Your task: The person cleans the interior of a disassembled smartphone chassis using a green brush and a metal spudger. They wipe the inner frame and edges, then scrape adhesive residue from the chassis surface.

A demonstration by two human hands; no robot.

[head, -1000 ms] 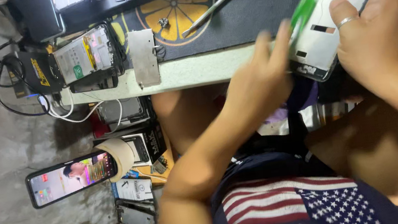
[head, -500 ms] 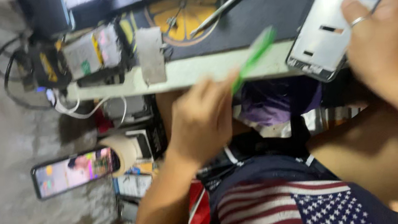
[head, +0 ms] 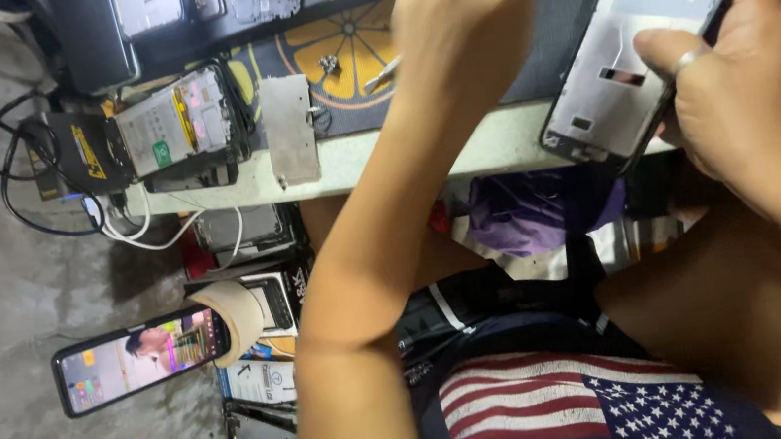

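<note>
Left hand [head: 460, 17] has swung up from below the table [head: 500, 141] edge onto the dark mat [head: 574, 18]; the green strip it carried is no longer visible, and blur hides whether its fingers are curled or loose. Right hand [head: 743, 97] grips the phone frame [head: 650, 29] by its lower edge, thumb on the face. Frame's long axis tilts up-right, just right of the left hand's fingers; right hand nearer.

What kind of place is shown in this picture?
Probably a small phone repair bench. The right hand holds a bare phone frame, an opened phone lies on the worktop, and small tools rest on the mat.
</note>
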